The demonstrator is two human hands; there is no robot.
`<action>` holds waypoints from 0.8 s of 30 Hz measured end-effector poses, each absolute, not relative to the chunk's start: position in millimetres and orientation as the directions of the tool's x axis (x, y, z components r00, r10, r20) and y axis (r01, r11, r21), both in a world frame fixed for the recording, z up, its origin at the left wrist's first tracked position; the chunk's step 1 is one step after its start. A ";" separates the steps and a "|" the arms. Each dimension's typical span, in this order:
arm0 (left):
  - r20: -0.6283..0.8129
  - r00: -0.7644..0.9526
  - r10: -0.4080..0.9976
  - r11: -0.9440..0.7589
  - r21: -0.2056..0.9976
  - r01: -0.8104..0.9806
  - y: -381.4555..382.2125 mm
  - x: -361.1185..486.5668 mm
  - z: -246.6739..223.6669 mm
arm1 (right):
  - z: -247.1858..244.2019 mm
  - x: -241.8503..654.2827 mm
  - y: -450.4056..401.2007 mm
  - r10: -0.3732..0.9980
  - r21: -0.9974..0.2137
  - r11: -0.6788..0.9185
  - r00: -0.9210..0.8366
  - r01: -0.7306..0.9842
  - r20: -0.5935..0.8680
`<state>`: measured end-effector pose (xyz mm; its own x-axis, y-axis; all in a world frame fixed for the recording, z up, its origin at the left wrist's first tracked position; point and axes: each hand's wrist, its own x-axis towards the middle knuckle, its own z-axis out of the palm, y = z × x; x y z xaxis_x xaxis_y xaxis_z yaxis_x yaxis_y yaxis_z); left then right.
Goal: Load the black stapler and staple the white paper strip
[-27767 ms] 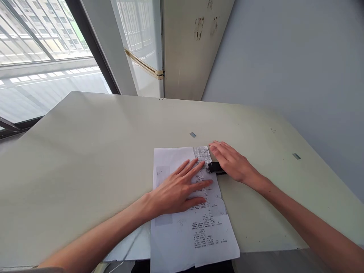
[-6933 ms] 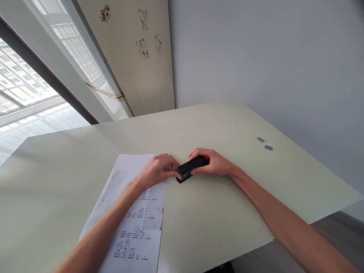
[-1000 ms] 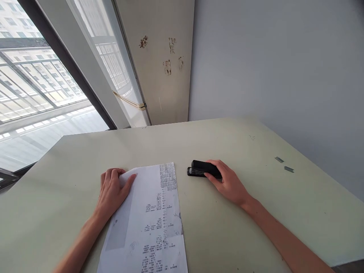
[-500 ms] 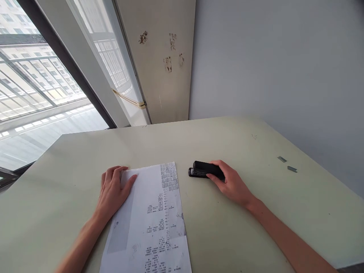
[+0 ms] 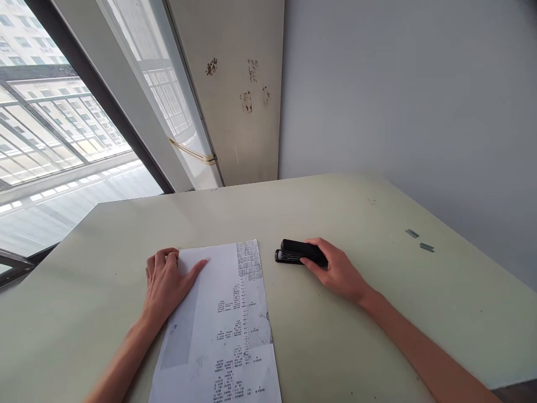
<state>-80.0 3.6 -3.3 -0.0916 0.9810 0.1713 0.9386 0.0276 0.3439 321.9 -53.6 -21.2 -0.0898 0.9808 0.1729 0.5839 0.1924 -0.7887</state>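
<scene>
A white printed sheet of paper [image 5: 226, 313] lies on the table, possibly with more sheets beneath it. My left hand [image 5: 165, 280] holds it at its upper left edge, the thumb stretched over the top and the other fingers bent at the side. Whether those fingertips reach under the paper is hidden. To the right of the paper, my right hand [image 5: 335, 271] is wrapped round a black stapler [image 5: 296, 250]. The stapler's front end points left towards the sheet, a small gap apart from it, and its jaws are slightly parted.
Two small grey strips, perhaps staples, [image 5: 412, 233] lie near the right edge of the pale table [image 5: 327, 207]. Behind stand a grey wall [image 5: 398, 95], a stained cream panel [image 5: 251, 140] and a glass door with a handle [image 5: 191, 151]. Railings show outside on the left.
The left thumb has straightened a little over the paper, and the left fingers have shifted slightly at its edge. The stapler has barely moved against the sheet; the whole view has tilted slightly.
</scene>
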 end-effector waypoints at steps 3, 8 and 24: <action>0.172 -0.120 0.978 0.051 0.360 0.931 2.4 -79.0 -1.0 | -21.9 321.5 -53.7 0.980 -0.787 0.196 -0.096 0.585 0.173; 0.263 0.031 0.964 -0.127 0.357 0.925 -19.7 -88.9 1.4 | -20.7 319.3 -53.8 0.975 -0.776 0.218 -0.101 0.591 0.197; 0.199 0.374 0.906 -0.421 0.319 0.849 -89.4 -81.4 12.7 | -14.5 315.4 -53.0 0.995 -0.925 0.061 0.051 0.376 0.086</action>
<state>-81.4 -89.4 12.7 0.3743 0.9057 0.1991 0.8491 -0.4210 0.3189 315.4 -53.0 -14.5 0.0508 0.9950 0.0859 0.3758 0.0606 -0.9247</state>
